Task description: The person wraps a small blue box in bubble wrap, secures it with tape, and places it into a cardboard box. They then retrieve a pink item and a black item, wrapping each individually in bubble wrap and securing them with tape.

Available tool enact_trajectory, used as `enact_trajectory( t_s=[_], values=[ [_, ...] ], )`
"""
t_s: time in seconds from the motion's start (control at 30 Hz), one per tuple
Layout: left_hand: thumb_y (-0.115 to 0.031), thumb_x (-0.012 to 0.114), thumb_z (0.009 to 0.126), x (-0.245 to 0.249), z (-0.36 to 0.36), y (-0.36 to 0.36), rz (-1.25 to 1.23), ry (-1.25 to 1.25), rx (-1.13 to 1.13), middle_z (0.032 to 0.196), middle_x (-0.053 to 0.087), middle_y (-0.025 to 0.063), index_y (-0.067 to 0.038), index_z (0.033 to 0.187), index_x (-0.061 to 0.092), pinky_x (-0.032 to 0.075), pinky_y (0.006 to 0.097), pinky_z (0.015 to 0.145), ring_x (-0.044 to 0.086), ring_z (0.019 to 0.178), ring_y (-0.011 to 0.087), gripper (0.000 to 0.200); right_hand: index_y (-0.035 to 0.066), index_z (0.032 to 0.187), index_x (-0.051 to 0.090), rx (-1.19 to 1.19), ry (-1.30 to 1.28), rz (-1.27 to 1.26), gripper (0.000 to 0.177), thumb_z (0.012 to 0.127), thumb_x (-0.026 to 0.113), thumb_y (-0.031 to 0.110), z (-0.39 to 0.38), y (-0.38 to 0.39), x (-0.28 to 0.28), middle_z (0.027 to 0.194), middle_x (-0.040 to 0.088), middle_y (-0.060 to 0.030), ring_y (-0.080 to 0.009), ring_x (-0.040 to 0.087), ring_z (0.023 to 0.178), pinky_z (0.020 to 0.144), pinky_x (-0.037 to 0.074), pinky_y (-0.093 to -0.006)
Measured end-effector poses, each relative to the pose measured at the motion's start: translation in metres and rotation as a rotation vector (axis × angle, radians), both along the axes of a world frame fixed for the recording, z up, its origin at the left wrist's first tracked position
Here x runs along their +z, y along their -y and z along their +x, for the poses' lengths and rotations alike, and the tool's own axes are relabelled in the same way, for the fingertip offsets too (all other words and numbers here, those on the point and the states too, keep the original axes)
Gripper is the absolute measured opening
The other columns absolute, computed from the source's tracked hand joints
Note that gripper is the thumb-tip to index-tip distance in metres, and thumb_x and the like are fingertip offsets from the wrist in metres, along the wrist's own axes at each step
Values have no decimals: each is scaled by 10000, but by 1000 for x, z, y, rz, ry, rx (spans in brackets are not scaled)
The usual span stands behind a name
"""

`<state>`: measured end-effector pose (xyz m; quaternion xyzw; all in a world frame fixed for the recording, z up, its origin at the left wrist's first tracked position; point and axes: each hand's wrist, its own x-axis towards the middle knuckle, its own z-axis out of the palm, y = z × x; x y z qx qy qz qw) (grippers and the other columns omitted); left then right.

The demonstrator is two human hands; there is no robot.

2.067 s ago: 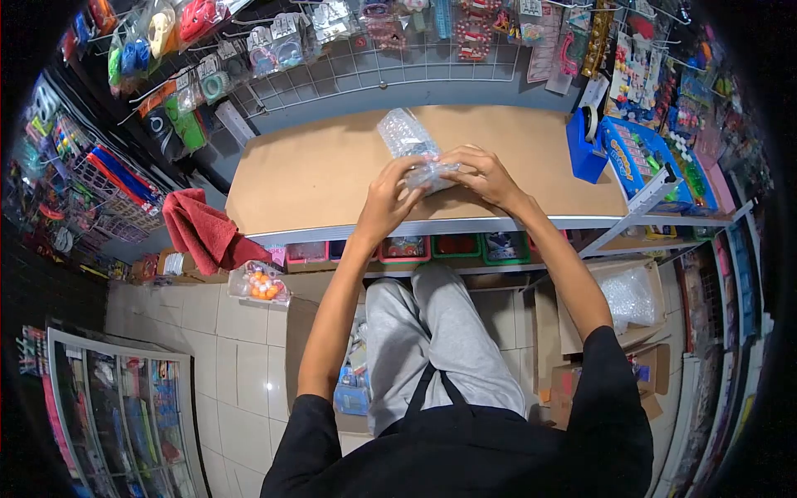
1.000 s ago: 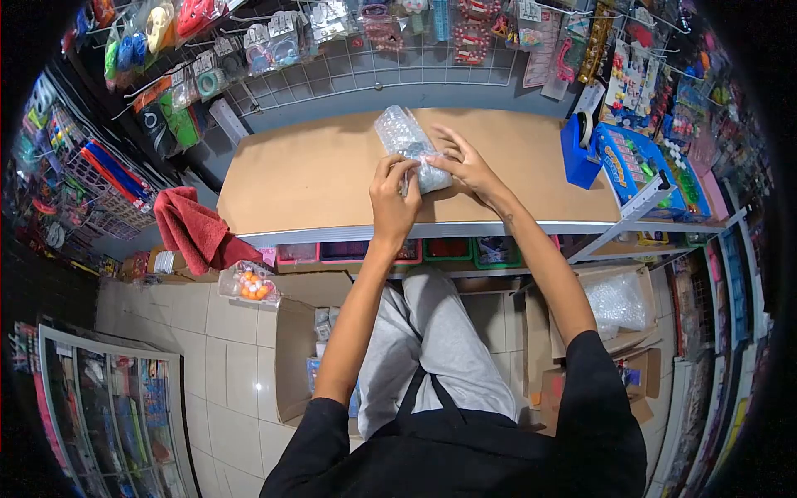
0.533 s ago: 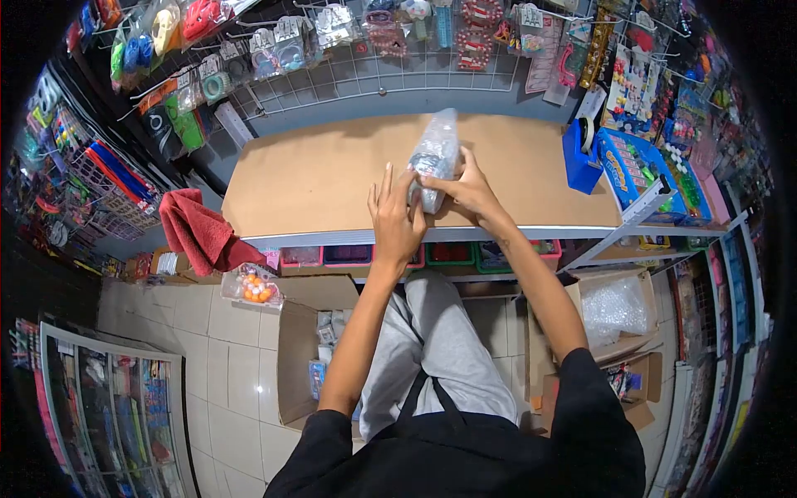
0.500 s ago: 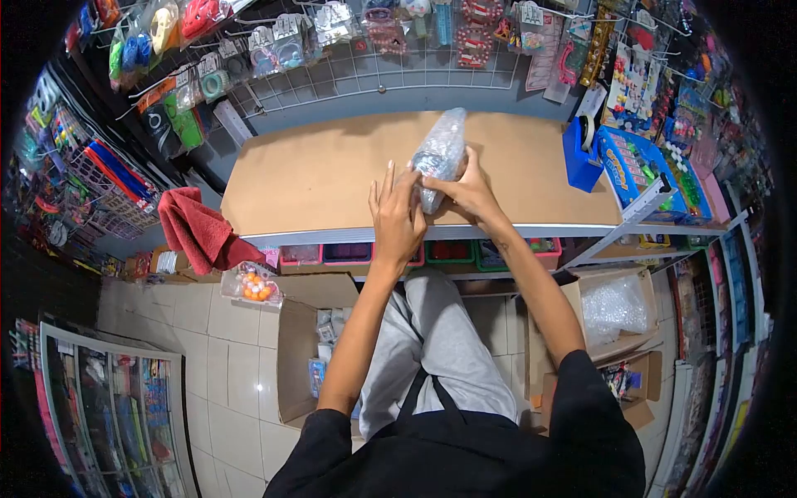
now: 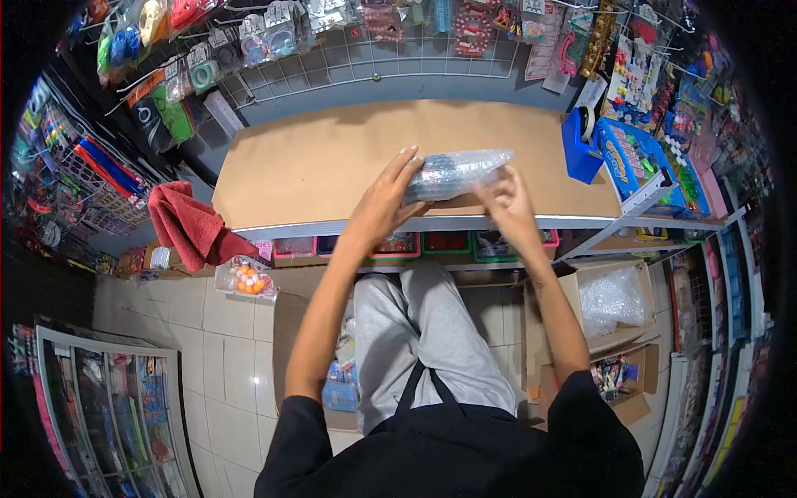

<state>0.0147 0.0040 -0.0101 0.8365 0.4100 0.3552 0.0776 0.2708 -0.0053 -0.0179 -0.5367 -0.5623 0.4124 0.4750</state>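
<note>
A long bundle wrapped in clear bubble wrap (image 5: 456,173) lies crosswise over the front part of the brown counter (image 5: 315,162). My left hand (image 5: 383,202) grips its left end with fingers spread over the wrap. At the bundle's right end, my right hand (image 5: 508,196) has its fingers against the underside of the wrap. What is inside the wrap is dark and hard to make out.
A blue tape dispenser (image 5: 580,141) and a blue toy box (image 5: 638,163) sit at the counter's right end. A red cloth (image 5: 184,226) hangs off the left corner. A wire grid (image 5: 357,58) with hung goods backs the counter. Cardboard boxes with bubble wrap (image 5: 612,299) stand on the floor to the right.
The bundle has turned from pointing away from me to lying crosswise. My right hand slid from its near end to its right end; my left hand now grips the left end.
</note>
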Motion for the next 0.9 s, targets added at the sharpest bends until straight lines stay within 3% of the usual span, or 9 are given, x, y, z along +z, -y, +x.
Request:
enact_trajectory(
  t_s=[0.1,0.23,0.33,0.37,0.43,0.53,0.67,0.8,0.9],
  values=[
    [-145,789,833,10,-17,-12,-84,-40,-161,1621,341,148,-79,1476,445,341,456,1212,320,1495,360,733,3,1328,537,-153,306,513,638,866,811,349,26,-9,22,1147,629,-154,-258,627,1073,961,493,-379],
    [-183,800,825,15,-22,-19,-66,-115,-236,1635,318,143,-85,1487,443,306,462,1229,294,1511,350,759,30,1279,587,11,470,573,589,846,815,359,25,-16,52,1160,642,-151,-264,609,1133,1007,466,-395],
    [-329,819,806,17,-20,-20,-36,-150,-214,1601,383,153,-75,1484,452,290,466,1232,322,1497,360,812,39,1286,590,540,422,137,532,869,802,292,30,-51,32,1126,656,-88,-208,615,1112,951,486,-336],
    [-390,806,807,18,-18,-18,-87,-110,-172,1580,413,160,-69,1462,472,302,473,1219,340,1489,360,803,31,1258,598,602,306,178,508,864,807,274,30,-66,8,1045,656,-66,-181,626,1045,949,485,-319],
    [-510,780,808,25,-8,-12,-178,-30,-84,1537,474,176,-55,1420,514,328,488,1193,375,1473,361,808,28,1243,592,574,264,155,492,858,812,241,26,-64,6,1052,639,-61,-171,615,1047,967,474,-320],
    [-704,662,824,23,24,3,-21,-125,220,1476,537,197,-53,1269,621,367,587,1093,464,1418,350,789,37,1228,535,512,232,292,501,845,820,190,22,-66,-7,1070,627,-103,-206,614,1033,945,490,-351],
    [-715,666,813,12,55,2,86,-155,443,1414,569,228,-40,1198,635,368,646,995,525,1334,325,778,50,1251,492,449,263,323,514,857,802,162,22,-58,-4,1110,617,-118,-212,613,1076,950,486,-350],
    [-653,708,787,12,52,-6,47,-60,343,1317,619,190,-37,1246,611,386,574,994,550,1284,320,774,54,1246,517,554,249,325,476,860,788,123,38,-59,1,1136,627,-124,-229,620,1143,976,480,-361],
    [-602,744,745,12,38,-14,-21,-21,232,1268,642,159,-41,1245,603,396,512,999,573,1245,316,764,52,1313,540,632,98,-61,570,819,818,111,54,-52,21,1232,617,-81,-180,577,1187,1056,434,-326]
  ],
)
